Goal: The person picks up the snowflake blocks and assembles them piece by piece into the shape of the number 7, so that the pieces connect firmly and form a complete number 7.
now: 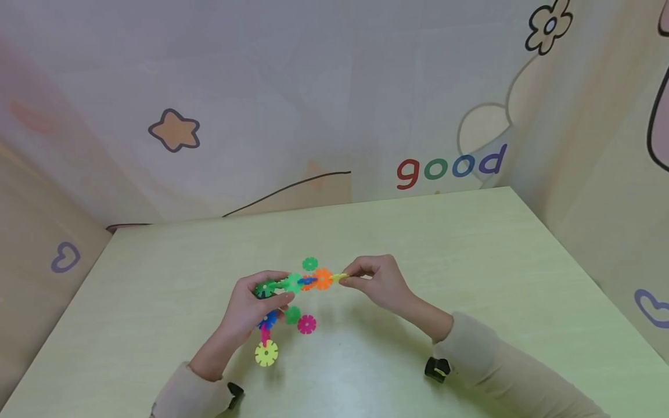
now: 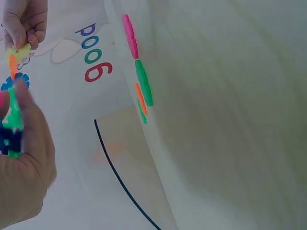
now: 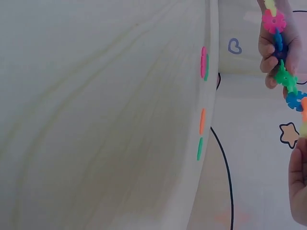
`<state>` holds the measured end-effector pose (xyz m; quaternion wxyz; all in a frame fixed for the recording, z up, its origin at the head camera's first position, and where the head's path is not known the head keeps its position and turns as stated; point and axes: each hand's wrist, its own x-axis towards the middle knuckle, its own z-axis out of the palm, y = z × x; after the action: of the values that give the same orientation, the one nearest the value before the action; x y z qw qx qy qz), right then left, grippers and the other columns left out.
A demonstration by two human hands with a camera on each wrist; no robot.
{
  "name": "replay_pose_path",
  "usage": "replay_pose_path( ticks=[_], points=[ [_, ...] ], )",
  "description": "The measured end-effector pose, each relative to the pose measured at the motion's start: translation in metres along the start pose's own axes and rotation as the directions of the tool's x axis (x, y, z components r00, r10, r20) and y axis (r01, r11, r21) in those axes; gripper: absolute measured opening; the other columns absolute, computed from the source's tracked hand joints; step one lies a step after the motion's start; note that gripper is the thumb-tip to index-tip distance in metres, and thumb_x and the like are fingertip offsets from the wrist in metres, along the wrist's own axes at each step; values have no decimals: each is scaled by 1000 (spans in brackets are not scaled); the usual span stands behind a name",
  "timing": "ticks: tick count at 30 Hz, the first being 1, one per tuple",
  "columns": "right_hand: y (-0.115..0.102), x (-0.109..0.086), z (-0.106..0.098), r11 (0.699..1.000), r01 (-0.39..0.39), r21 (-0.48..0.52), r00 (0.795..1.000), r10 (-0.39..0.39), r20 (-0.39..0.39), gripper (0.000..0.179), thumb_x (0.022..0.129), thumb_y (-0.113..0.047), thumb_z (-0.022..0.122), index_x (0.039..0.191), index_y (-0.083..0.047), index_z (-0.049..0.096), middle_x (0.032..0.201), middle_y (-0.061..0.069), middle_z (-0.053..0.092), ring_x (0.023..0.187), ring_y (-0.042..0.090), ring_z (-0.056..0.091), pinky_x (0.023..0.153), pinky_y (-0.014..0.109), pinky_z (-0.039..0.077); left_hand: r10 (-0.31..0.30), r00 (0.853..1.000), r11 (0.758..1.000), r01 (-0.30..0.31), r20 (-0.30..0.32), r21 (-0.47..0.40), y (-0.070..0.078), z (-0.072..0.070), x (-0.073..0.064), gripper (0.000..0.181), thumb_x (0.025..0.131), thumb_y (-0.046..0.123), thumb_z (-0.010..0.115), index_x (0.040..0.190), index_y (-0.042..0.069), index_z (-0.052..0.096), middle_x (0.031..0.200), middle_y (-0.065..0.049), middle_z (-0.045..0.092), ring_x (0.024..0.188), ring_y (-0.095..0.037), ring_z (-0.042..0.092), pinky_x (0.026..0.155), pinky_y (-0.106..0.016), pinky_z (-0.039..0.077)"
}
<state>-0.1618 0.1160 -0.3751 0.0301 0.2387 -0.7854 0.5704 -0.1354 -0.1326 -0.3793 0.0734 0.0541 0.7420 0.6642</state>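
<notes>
A chain of notched plastic snowflake discs [image 1: 292,283] hangs above the table, bent at my left hand [image 1: 243,310]. That hand grips it around the green and dark blue discs, thumb in front. From there a blue disc [image 1: 268,319], a pink disc seen edge-on and a yellow disc [image 1: 266,353] trail downward. Toward the right the chain runs through green and blue to an orange disc [image 1: 322,278]. My right hand [image 1: 384,283] pinches a thin-looking yellow disc [image 1: 338,277] between thumb and forefinger, right at the orange disc's edge. In the right wrist view the chain [image 3: 285,76] crosses the left hand's fingers.
Loose discs lie flat on the pale table [image 1: 444,244]: a green one [image 1: 310,264] behind the chain, another green one [image 1: 292,315] and a pink one [image 1: 306,324] in front. An orange disc [image 3: 202,121] lies among them. A printed curtain [image 1: 313,87] stands behind the table.
</notes>
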Motion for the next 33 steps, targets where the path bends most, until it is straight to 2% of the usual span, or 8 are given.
replay_pose_path(
  ticks=[3,7,10,13,18,24,31,33],
  points=[
    [2,-1,-2,1000,12,6,1000,-12,10,4,76,-2,71,73,-2,69,71,5,66,65,14,58,60,25,49,38,999,997,-37,-9,70,-1,0,0,36,77,3,71,111,-2,61,81,-15,64,64,-35,63,62,-38,55],
    [2,-1,-4,1000,15,12,999,-16,30,3,76,-1,71,74,-2,69,71,4,66,66,14,59,61,26,50,108,994,976,-109,16,186,-1,-2,0,35,75,6,73,109,1,63,88,-13,60,72,-30,63,63,-31,54],
    [1,-2,-5,1000,11,23,999,-13,48,4,76,0,71,74,-3,69,71,4,66,67,15,59,61,27,51,134,987,955,-152,88,255,1,-4,1,37,75,10,75,110,3,64,88,-11,59,65,-20,60,57,-28,52],
    [1,-2,-6,999,11,35,997,-13,74,4,76,0,70,74,-4,69,72,4,66,68,16,59,61,27,51,124,973,946,-176,197,274,3,-5,2,42,76,13,74,115,4,63,73,-11,59,51,-17,54,49,-29,50],
    [4,-2,-7,997,59,48,991,-65,120,4,76,3,70,76,-1,69,73,1,67,68,14,60,60,26,50,114,927,949,-208,357,235,7,-3,3,46,79,13,72,122,8,59,53,-6,48,37,-16,43,37,-28,42],
    [3,-3,-7,991,131,34,983,-134,129,6,73,4,71,75,-2,70,73,4,67,66,13,60,58,28,51,138,888,936,-263,439,236,9,0,4,45,84,12,66,128,10,54,55,-5,50,47,-28,49,41,-28,44],
    [0,-5,-7,987,157,33,977,-160,143,5,74,3,72,76,-1,70,73,7,67,66,13,60,59,25,50,214,788,862,-431,578,268,9,-2,7,49,88,12,60,134,7,45,70,-12,63,53,-26,55,35,-20,29],
    [1,-5,-7,986,161,34,975,-165,149,5,74,3,72,76,-1,70,73,7,67,66,13,61,60,25,51,222,773,850,-452,594,271,9,-3,8,49,89,12,59,135,7,44,70,-11,62,54,-24,55,35,-20,29]
  ],
)
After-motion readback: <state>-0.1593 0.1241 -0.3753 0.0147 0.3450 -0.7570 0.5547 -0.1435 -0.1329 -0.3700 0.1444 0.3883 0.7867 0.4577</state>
